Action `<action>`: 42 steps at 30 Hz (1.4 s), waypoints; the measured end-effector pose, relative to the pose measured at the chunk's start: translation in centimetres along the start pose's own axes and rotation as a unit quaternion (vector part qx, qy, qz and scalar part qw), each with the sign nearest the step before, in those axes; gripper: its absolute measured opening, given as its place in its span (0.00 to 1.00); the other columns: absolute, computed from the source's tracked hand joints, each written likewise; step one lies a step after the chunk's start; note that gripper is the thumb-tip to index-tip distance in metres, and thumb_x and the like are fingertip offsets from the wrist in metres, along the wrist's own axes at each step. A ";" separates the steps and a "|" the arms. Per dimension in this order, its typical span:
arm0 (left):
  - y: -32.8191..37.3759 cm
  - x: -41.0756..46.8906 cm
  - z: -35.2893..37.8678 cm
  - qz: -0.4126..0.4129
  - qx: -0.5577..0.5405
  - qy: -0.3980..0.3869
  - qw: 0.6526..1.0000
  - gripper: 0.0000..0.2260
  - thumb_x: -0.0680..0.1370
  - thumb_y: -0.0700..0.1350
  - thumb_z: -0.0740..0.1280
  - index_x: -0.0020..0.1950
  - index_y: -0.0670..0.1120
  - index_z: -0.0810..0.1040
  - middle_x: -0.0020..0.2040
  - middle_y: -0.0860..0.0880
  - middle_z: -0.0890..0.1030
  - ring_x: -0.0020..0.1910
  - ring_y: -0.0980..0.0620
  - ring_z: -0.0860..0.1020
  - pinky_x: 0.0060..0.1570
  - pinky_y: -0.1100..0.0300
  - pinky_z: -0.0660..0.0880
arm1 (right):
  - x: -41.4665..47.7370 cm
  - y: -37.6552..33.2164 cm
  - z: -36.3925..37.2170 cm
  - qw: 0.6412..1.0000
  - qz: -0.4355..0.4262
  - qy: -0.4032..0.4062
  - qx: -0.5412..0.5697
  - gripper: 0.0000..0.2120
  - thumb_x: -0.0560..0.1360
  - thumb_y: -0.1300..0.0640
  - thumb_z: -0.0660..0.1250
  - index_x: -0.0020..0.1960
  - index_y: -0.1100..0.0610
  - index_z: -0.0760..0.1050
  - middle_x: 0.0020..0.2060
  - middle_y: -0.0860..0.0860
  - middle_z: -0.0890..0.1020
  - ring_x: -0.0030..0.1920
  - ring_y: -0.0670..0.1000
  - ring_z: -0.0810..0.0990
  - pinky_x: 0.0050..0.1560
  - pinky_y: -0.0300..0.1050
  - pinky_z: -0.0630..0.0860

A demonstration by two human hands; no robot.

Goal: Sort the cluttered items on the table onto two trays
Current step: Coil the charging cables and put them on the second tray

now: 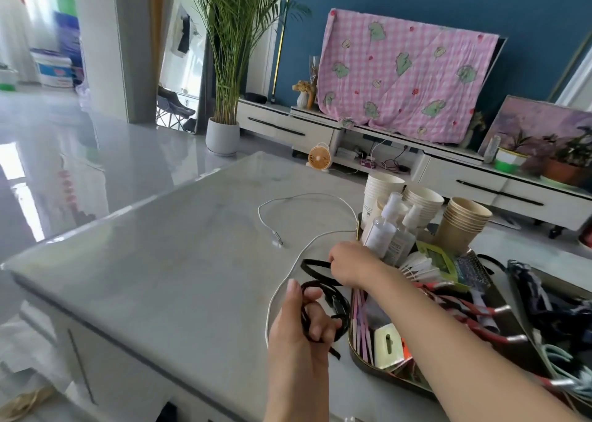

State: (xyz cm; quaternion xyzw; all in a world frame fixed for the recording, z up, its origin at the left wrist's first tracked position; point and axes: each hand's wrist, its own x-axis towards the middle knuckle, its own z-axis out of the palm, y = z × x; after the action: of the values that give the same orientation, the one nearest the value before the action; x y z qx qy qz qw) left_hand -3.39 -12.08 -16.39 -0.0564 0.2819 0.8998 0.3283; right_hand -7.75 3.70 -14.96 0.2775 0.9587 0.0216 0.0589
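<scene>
I take the crowded tray (368, 368) as my mark. Just off its left rim my left hand (298, 322) is up over the bench (179, 245), its grip curled round a coil of black cable (317, 262); the strands wrap the fingers, the thumb stands straight, and a loose end hangs below the hand. My right hand (350, 266) crosses above the tray's far-left corner, and its grip pinches a flat loop of the same cable, drawn out to the left of that corner.

A white cable (277, 241) lies loose on the bench left of the tray. It curves in a wide loop beyond the tray's far-left corner, then trails back past my left hand toward the bench's near edge.

Left of the tray the bench runs bare and wide out to its left and far edges. The near edge lies close under my left wrist.

Stacked paper cups (384, 184) and spray bottles (384, 226) stand at the tray's far end. A second tray (520, 296) sits just to the right of the first.
</scene>
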 end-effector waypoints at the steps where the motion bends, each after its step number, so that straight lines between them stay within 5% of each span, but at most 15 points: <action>1: 0.1 0.2 0.1 0.003 0.000 -0.004 1.000 0.16 0.79 0.48 0.57 0.36 0.40 0.71 0.18 0.51 0.60 0.17 0.55 0.60 0.33 0.57 0.64 | 0.1 -0.1 0.0 1.000 0.004 -0.005 -0.015 0.15 0.76 0.64 0.54 0.58 0.62 0.75 0.60 0.59 0.76 0.62 0.59 0.72 0.59 0.45 0.68; 13: 0.0 1.1 0.2 -0.003 0.006 -0.014 1.000 0.15 0.78 0.48 0.58 0.37 0.39 0.71 0.19 0.51 0.61 0.16 0.55 0.61 0.33 0.58 0.62 | 0.6 -0.2 0.8 0.990 -0.019 0.118 -0.076 0.14 0.75 0.68 0.58 0.56 0.59 0.76 0.56 0.56 0.79 0.59 0.57 0.75 0.60 0.47 0.67; 21: 0.1 1.4 0.5 -0.016 0.020 -0.008 1.000 0.16 0.79 0.48 0.56 0.36 0.39 0.70 0.16 0.50 0.60 0.15 0.54 0.61 0.24 0.63 0.66 | 1.2 -0.1 0.5 0.989 -0.025 0.122 0.084 0.14 0.76 0.67 0.58 0.60 0.59 0.71 0.58 0.58 0.75 0.58 0.59 0.76 0.58 0.47 0.71; 25: 0.3 1.3 0.5 0.001 0.024 0.008 1.000 0.16 0.80 0.47 0.57 0.36 0.39 0.70 0.16 0.51 0.60 0.14 0.54 0.60 0.31 0.59 0.60 | 0.3 0.4 -1.3 0.931 0.013 0.199 0.307 0.09 0.76 0.66 0.58 0.46 0.59 0.76 0.45 0.58 0.79 0.45 0.56 0.78 0.45 0.42 0.72; 27: 0.4 1.0 0.6 0.004 0.028 0.008 1.000 0.16 0.79 0.46 0.57 0.36 0.39 0.70 0.16 0.51 0.61 0.15 0.55 0.60 0.31 0.59 0.60 | -0.7 0.6 -2.0 0.901 0.045 0.173 0.394 0.12 0.75 0.68 0.57 0.43 0.59 0.78 0.36 0.51 0.76 0.35 0.48 0.72 0.33 0.36 0.67; 31: 0.7 0.6 1.2 0.019 0.061 -0.009 0.998 0.15 0.80 0.46 0.57 0.36 0.39 0.71 0.17 0.51 0.61 0.15 0.55 0.60 0.29 0.60 0.62 | -5.1 1.6 -3.6 0.781 0.083 0.075 0.614 0.12 0.75 0.67 0.54 0.36 0.59 0.71 0.27 0.49 0.66 0.23 0.44 0.59 0.19 0.33 0.54; 36: -0.7 -1.5 3.2 -0.021 0.133 -0.073 0.988 0.17 0.79 0.47 0.57 0.34 0.39 0.71 0.18 0.51 0.59 0.17 0.56 0.59 0.30 0.59 0.59 | -13.6 4.4 -4.4 0.697 0.028 -0.047 0.715 0.17 0.77 0.46 0.56 0.35 0.55 0.71 0.26 0.47 0.61 0.25 0.45 0.55 0.24 0.36 0.50; 42: -4.3 -4.7 6.6 -0.100 0.231 -0.172 0.952 0.16 0.79 0.48 0.60 0.33 0.42 0.71 0.21 0.51 0.61 0.19 0.55 0.61 0.32 0.59 0.62 | -21.2 9.0 -4.3 0.675 0.007 0.063 0.735 0.14 0.70 0.44 0.70 0.38 0.55 0.78 0.27 0.49 0.70 0.26 0.43 0.67 0.26 0.32 0.65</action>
State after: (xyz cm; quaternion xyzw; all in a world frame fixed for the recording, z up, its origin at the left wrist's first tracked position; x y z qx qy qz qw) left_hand 3.49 -8.39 -11.60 0.1486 0.4146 0.7684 0.4644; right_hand 14.22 -0.09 -7.93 0.2363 0.6648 -0.6720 -0.2249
